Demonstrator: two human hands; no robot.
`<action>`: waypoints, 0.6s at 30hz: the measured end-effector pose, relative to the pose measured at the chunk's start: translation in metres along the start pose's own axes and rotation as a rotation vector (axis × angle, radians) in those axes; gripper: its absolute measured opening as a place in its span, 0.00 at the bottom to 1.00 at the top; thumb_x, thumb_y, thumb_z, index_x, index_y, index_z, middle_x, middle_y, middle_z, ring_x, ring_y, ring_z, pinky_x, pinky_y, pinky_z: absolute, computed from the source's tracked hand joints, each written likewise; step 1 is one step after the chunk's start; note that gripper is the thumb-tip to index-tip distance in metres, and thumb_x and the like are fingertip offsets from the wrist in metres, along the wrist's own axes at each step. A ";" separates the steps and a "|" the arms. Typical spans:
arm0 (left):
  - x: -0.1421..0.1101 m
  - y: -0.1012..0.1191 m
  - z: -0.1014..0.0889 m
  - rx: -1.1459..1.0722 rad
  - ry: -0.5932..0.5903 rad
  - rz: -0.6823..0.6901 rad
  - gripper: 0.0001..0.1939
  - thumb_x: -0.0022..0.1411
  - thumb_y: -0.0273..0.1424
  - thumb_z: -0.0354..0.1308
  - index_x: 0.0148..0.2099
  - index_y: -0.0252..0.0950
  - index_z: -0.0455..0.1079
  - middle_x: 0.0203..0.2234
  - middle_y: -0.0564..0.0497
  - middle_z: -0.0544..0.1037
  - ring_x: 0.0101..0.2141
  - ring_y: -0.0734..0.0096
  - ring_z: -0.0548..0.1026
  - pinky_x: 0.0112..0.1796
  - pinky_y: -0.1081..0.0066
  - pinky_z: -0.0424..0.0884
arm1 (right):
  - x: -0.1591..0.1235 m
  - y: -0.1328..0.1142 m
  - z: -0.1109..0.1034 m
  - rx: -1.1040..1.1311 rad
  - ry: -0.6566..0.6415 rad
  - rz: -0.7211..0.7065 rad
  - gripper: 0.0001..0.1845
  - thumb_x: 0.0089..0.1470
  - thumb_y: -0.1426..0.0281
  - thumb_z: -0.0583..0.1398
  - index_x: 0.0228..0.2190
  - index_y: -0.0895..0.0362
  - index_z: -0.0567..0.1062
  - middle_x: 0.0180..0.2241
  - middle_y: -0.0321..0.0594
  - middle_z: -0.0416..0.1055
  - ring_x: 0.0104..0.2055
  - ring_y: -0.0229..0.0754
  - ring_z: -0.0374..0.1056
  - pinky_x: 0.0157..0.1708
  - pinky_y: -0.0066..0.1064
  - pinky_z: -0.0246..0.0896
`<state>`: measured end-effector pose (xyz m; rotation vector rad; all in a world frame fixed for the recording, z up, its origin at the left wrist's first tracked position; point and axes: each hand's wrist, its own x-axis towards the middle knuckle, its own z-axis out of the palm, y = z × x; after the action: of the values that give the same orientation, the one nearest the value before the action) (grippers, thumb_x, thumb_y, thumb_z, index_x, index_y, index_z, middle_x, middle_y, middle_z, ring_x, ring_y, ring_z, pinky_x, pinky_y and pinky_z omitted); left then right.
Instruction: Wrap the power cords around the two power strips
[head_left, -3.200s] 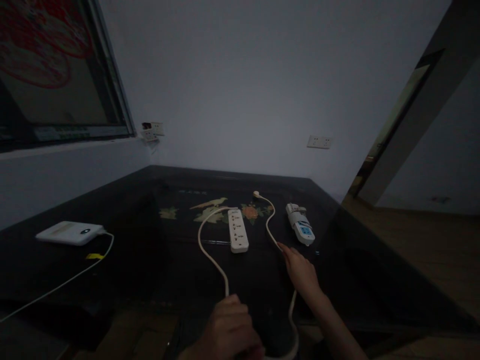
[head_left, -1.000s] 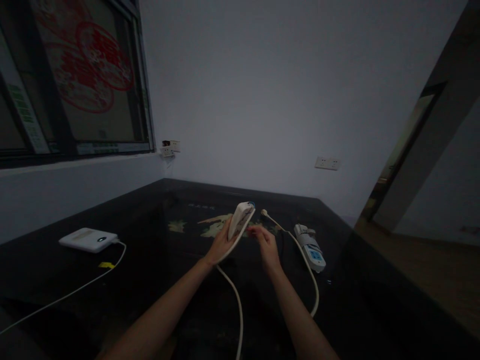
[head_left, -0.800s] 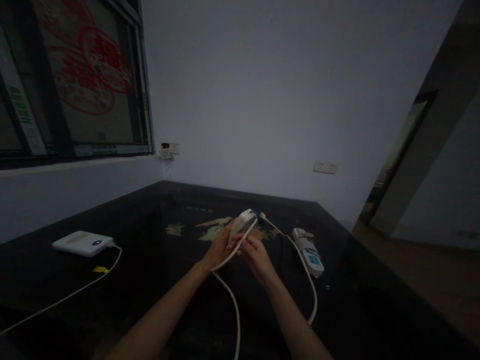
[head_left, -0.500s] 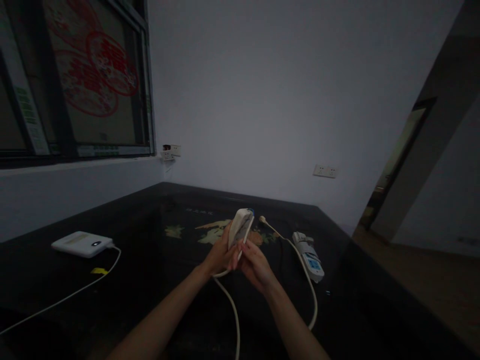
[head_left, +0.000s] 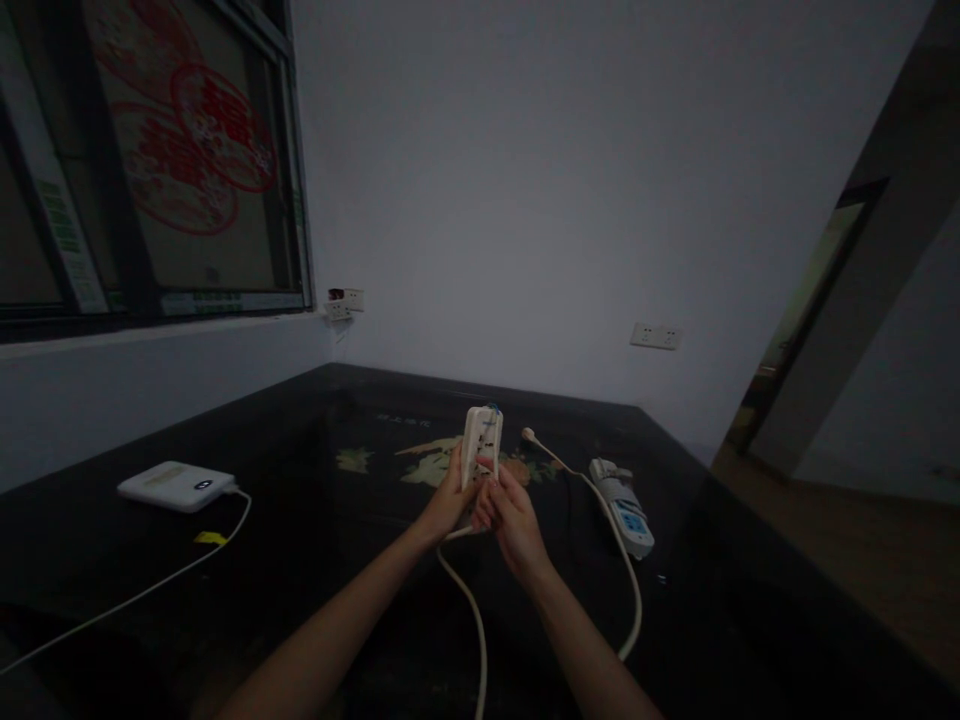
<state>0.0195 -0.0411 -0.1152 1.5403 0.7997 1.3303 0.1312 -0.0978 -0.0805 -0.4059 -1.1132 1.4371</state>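
Observation:
A white power strip (head_left: 474,432) is held up and tilted over the middle of the black table, its socket face toward me. Round its left edge and lower part is my left hand (head_left: 445,505), closed on it. My right hand (head_left: 513,522) has its fingers bent in against the strip's lower right side, partly covering the sockets. Something thin and blue shows at the strip's top end. A white cord (head_left: 474,610) runs down from the strip toward me. The white plug (head_left: 528,435) lies on the table behind and to the right.
Right of my hands lies another white power strip (head_left: 636,530), its grey cord wrapped round it. A white box-shaped device (head_left: 176,485) with a cable sits at the left, near a yellow tag (head_left: 211,538). The black table (head_left: 360,570) meets the wall, where sockets (head_left: 656,336) are mounted.
The power strip has turned so that its socket face now shows toward me. My right hand has shifted from its right edge to the lower front. The view has moved slightly.

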 end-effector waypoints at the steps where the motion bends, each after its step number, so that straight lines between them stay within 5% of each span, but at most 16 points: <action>1: 0.001 0.000 0.001 -0.032 0.018 -0.016 0.42 0.55 0.44 0.58 0.65 0.43 0.42 0.49 0.42 0.72 0.38 0.63 0.76 0.37 0.66 0.75 | 0.000 0.001 0.000 -0.002 -0.014 -0.001 0.18 0.51 0.61 0.63 0.43 0.54 0.71 0.17 0.25 0.57 0.17 0.32 0.54 0.23 0.26 0.60; 6: 0.004 0.003 0.000 -0.196 0.062 -0.012 0.45 0.50 0.48 0.60 0.64 0.44 0.43 0.52 0.41 0.68 0.44 0.59 0.74 0.40 0.64 0.74 | -0.004 0.011 0.004 -0.073 -0.153 0.047 0.14 0.50 0.58 0.63 0.34 0.54 0.72 0.23 0.34 0.68 0.25 0.38 0.65 0.29 0.29 0.63; 11: 0.000 0.015 -0.003 -0.250 0.011 -0.054 0.47 0.49 0.46 0.61 0.64 0.43 0.41 0.49 0.41 0.71 0.41 0.59 0.75 0.37 0.65 0.75 | -0.005 0.009 0.008 -0.182 -0.211 0.002 0.15 0.54 0.56 0.60 0.36 0.54 0.72 0.22 0.32 0.66 0.25 0.37 0.64 0.31 0.30 0.62; 18: -0.006 0.062 -0.005 -0.127 0.183 0.133 0.40 0.55 0.39 0.57 0.65 0.44 0.41 0.56 0.44 0.65 0.53 0.55 0.68 0.48 0.60 0.70 | -0.020 -0.059 0.016 -0.681 -0.282 -0.099 0.18 0.60 0.59 0.54 0.46 0.54 0.74 0.19 0.30 0.59 0.20 0.34 0.54 0.21 0.25 0.50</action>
<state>0.0082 -0.0683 -0.0602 1.4058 0.7188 1.6063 0.1567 -0.1318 -0.0328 -0.6225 -1.8287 1.0148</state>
